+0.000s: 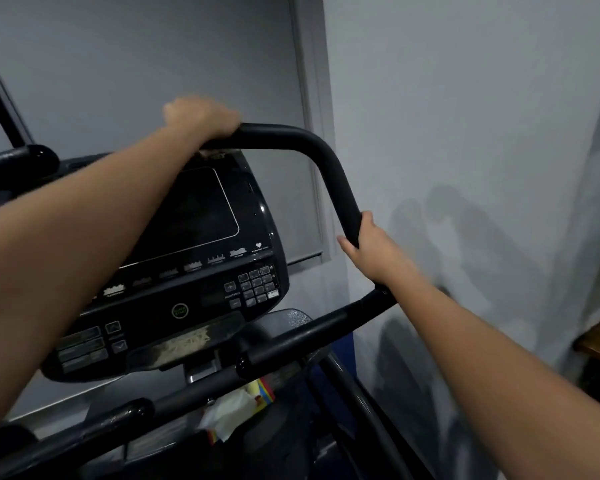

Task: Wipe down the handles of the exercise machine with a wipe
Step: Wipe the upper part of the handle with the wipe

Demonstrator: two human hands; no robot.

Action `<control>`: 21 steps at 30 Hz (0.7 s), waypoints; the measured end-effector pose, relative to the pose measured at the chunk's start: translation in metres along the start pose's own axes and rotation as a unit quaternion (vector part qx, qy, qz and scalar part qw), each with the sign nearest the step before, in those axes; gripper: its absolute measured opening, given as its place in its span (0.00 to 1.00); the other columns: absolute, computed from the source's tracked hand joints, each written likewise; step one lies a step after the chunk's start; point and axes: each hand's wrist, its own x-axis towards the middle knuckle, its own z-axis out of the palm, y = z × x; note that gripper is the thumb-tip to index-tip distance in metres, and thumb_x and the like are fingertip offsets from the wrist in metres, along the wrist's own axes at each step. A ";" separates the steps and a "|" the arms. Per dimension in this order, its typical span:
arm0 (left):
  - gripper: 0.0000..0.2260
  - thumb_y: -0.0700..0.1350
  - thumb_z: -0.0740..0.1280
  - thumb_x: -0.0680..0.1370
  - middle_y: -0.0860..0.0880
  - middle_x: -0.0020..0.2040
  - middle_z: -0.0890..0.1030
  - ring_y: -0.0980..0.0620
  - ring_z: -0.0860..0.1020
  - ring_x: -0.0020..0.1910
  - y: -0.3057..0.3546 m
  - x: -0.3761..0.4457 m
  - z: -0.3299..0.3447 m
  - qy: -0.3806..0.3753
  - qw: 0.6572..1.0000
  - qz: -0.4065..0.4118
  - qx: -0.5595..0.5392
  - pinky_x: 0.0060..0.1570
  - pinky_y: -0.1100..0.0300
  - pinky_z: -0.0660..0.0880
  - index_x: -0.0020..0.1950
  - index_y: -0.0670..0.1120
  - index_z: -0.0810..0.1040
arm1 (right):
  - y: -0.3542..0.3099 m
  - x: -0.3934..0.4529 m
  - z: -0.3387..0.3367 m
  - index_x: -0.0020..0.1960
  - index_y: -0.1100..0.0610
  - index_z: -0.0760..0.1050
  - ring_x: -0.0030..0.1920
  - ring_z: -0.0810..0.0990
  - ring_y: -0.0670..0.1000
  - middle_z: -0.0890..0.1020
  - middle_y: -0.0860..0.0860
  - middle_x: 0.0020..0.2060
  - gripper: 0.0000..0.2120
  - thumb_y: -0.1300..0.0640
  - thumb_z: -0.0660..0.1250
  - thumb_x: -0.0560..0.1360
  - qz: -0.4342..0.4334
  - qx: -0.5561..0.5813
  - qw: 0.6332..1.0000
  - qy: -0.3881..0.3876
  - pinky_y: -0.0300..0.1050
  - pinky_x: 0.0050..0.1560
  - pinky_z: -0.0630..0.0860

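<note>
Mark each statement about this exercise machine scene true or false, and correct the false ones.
1. Both hands grip the same curved black handle. True: the left hand holds the handle on its top run, the right hand lower on its side.
2. The console screen is lit and shows numbers. False: the console screen is dark.
3. A colourful tissue box sits below the console. True: the tissue box shows white tissue.
4. The right hand rests on the keypad. False: it grips the handle, to the right of the keypad.
</note>
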 end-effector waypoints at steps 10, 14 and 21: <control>0.19 0.48 0.51 0.85 0.42 0.47 0.81 0.41 0.78 0.46 0.112 -0.035 0.051 0.196 0.950 0.235 0.061 0.48 0.51 0.70 0.52 0.42 0.80 | -0.001 0.002 0.003 0.56 0.56 0.59 0.40 0.76 0.59 0.76 0.55 0.45 0.18 0.45 0.62 0.82 0.008 -0.018 1.000 0.017 0.52 0.39 0.73; 0.17 0.51 0.49 0.86 0.43 0.51 0.78 0.41 0.75 0.49 0.076 -0.037 0.079 0.287 0.900 0.321 0.072 0.57 0.48 0.70 0.57 0.44 0.74 | -0.001 0.001 0.000 0.59 0.56 0.60 0.40 0.77 0.58 0.77 0.55 0.46 0.17 0.45 0.61 0.82 0.005 -0.004 1.000 0.002 0.51 0.37 0.73; 0.23 0.52 0.51 0.85 0.37 0.43 0.81 0.34 0.79 0.44 -0.016 -0.024 0.038 0.252 0.954 0.161 0.018 0.43 0.49 0.69 0.47 0.40 0.79 | 0.001 0.001 0.002 0.64 0.58 0.60 0.38 0.78 0.56 0.78 0.55 0.45 0.20 0.45 0.60 0.82 0.003 -0.009 1.000 0.004 0.51 0.36 0.75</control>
